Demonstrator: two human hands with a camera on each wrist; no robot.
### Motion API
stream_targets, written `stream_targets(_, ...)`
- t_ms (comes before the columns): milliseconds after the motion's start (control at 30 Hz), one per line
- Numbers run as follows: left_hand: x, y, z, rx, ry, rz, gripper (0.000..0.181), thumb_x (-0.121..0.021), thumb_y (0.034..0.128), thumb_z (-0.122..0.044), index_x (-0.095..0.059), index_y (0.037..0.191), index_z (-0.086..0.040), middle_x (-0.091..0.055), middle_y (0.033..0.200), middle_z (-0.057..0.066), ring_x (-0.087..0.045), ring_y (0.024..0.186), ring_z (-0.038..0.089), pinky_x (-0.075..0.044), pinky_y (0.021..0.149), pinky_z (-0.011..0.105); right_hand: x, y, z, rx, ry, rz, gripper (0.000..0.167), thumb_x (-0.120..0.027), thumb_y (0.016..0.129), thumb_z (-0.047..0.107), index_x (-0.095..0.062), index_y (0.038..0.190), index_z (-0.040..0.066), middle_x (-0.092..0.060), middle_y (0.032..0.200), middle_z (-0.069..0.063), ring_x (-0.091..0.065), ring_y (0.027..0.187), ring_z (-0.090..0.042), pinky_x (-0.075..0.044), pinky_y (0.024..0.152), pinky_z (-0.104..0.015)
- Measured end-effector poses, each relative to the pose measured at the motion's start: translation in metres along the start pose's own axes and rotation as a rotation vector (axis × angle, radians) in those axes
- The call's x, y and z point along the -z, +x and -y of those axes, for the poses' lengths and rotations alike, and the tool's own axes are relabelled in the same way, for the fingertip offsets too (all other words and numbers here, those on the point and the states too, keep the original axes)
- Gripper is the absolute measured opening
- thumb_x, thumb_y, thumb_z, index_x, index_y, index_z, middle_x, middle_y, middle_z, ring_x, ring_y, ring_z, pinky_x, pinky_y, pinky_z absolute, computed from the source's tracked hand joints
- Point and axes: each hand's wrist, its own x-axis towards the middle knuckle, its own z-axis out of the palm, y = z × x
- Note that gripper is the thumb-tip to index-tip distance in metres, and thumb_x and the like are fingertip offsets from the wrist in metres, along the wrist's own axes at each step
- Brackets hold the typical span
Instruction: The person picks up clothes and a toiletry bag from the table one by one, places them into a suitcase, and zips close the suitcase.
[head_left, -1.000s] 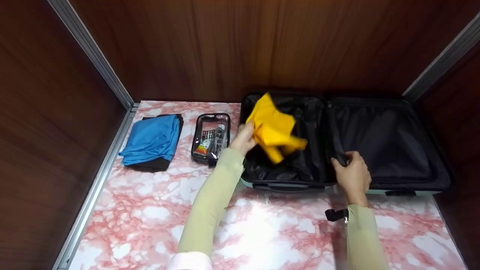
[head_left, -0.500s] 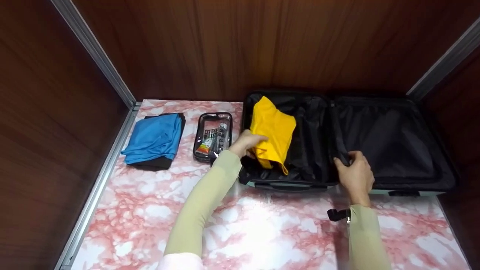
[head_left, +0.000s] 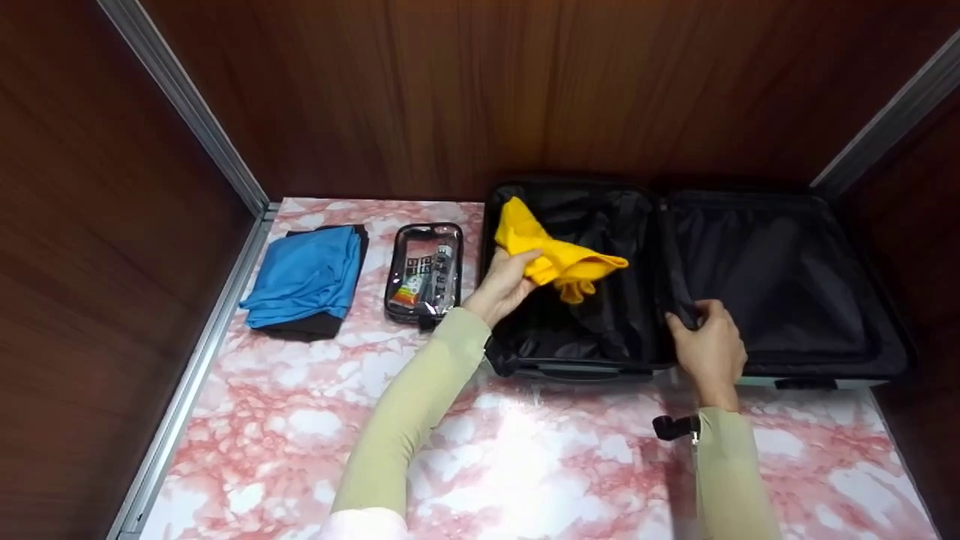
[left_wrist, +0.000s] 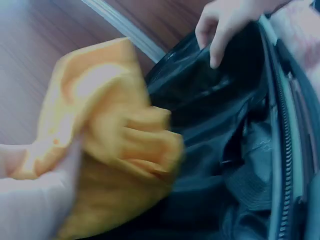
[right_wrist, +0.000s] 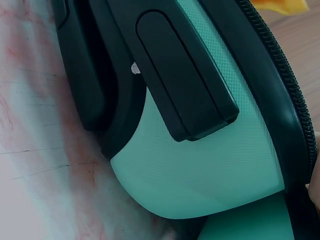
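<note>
My left hand (head_left: 504, 285) grips a yellow piece of cloth (head_left: 551, 251), perhaps a garment, thumb on top, above the left half of an open suitcase (head_left: 611, 330). Bunched folds of the cloth (left_wrist: 110, 130) fill the middle of the left wrist view, slightly blurred. At the suitcase's centre, my right hand (head_left: 709, 345) pinches the edge of a black fabric flap (head_left: 677, 289) between thumb and fingers. The right wrist view has mostly the mint-green shell (right_wrist: 200, 175) and zip edge, with only a sliver of that hand at the right border.
Left of the suitcase lies a clear toiletry pouch (head_left: 424, 274) with black trim and items inside. Farther left, a folded blue cloth (head_left: 307, 270) lies on a black one (head_left: 304, 328). Brown wood-grain panels (head_left: 465, 97) enclose the marble-patterned surface (head_left: 300, 427).
The yellow cloth first comes down and spreads low in the suitcase's left half, then my left hand lifts it, gathered, with one end pointing right. My right hand keeps its place on the flap.
</note>
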Motion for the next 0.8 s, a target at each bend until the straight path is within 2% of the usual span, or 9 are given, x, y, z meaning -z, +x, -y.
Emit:
stream_targets(67,0.003,-0.001,0.000,0.030,0.051,-0.066,0.035,-0.051,0.0963,0.013,-0.034,0.119,-0.007,-0.050,0.092,0.012,-0.053,0.076,0.020,-0.052,0.065,0.031,0.000,0.001,0.002,-0.006,0.000,0.004,0.064,-0.063,0.095,0.055,-0.055,0.138,0.008,-0.060,0.117,-0.018,-0.058,0.105,-0.043,-0.043,0.088,-0.060)
stream_targets(200,0.013,-0.009,-0.003,0.167,0.341,-0.188,0.071,-0.059,0.0910,0.013,-0.016,0.143,-0.009,-0.050,0.103,0.015,-0.058,0.074,0.022,-0.056,0.063,0.033,0.001,0.002,0.003,-0.018,-0.003,0.007,0.065,-0.063,0.095,0.054,-0.055,0.139,0.008,-0.060,0.119,-0.018,-0.058,0.106,-0.043,-0.043,0.089,-0.061)
stream_targets(267,0.017,-0.013,-0.004,0.200,0.511,-0.185,0.090,-0.063,0.0902,0.010,-0.002,0.154,-0.010,-0.053,0.114,0.020,-0.060,0.072,0.021,-0.059,0.066,0.035,-0.001,0.001,0.002,-0.021,0.001,0.004,0.065,-0.064,0.095,0.054,-0.055,0.139,0.008,-0.060,0.119,-0.018,-0.057,0.107,-0.043,-0.043,0.089,-0.060)
stream_targets(333,0.018,-0.018,-0.007,0.192,0.673,-0.152,0.102,-0.065,0.0906,0.006,0.009,0.159,-0.009,-0.050,0.128,0.025,-0.062,0.071,0.022,-0.060,0.070,0.037,-0.001,0.001,0.001,-0.020,0.005,0.001,0.064,-0.064,0.095,0.054,-0.055,0.139,0.008,-0.060,0.119,-0.018,-0.057,0.107,-0.043,-0.043,0.089,-0.060)
stream_targets(400,0.018,-0.023,-0.010,0.123,0.908,-0.132,0.103,-0.068,0.0894,0.002,0.007,0.160,-0.003,-0.048,0.137,0.028,-0.065,0.078,0.024,-0.059,0.077,0.037,-0.001,0.001,0.002,-0.019,0.009,0.004,0.065,-0.064,0.095,0.054,-0.055,0.139,0.008,-0.060,0.120,-0.018,-0.057,0.108,-0.044,-0.042,0.089,-0.060)
stream_targets(567,0.014,-0.033,-0.011,-0.198,1.613,-0.163,0.096,-0.072,0.0788,0.004,-0.015,0.157,0.006,-0.042,0.142,0.031,-0.060,0.108,0.038,-0.052,0.094,0.040,0.000,0.003,0.001,-0.023,0.003,0.009,0.065,-0.064,0.095,0.054,-0.055,0.139,0.007,-0.061,0.120,-0.019,-0.058,0.107,-0.044,-0.043,0.089,-0.061)
stream_targets(633,0.009,-0.036,-0.010,-0.299,1.853,-0.132,0.094,-0.072,0.0764,0.005,-0.022,0.156,0.005,-0.035,0.148,0.030,-0.051,0.123,0.042,-0.043,0.106,0.043,0.000,0.003,0.001,-0.022,-0.001,0.004,0.064,-0.064,0.095,0.054,-0.055,0.138,0.007,-0.061,0.119,-0.019,-0.058,0.107,-0.044,-0.043,0.088,-0.061)
stream_targets(700,0.004,-0.040,-0.008,-0.317,2.058,-0.043,0.094,-0.074,0.0760,0.002,-0.028,0.158,-0.001,-0.028,0.155,0.026,-0.040,0.136,0.043,-0.032,0.115,0.047,-0.001,0.003,-0.001,-0.021,-0.002,0.000,0.064,-0.064,0.095,0.054,-0.055,0.138,0.007,-0.060,0.118,-0.019,-0.058,0.106,-0.044,-0.043,0.087,-0.060)
stream_targets(800,-0.001,-0.045,-0.002,-0.245,2.324,0.140,0.086,-0.080,0.0757,-0.011,-0.044,0.154,-0.012,-0.035,0.158,0.013,-0.028,0.145,0.036,-0.012,0.120,0.051,-0.003,0.002,-0.002,-0.012,0.001,0.003,0.064,-0.063,0.095,0.055,-0.055,0.137,0.007,-0.060,0.116,-0.019,-0.058,0.104,-0.043,-0.043,0.086,-0.060)
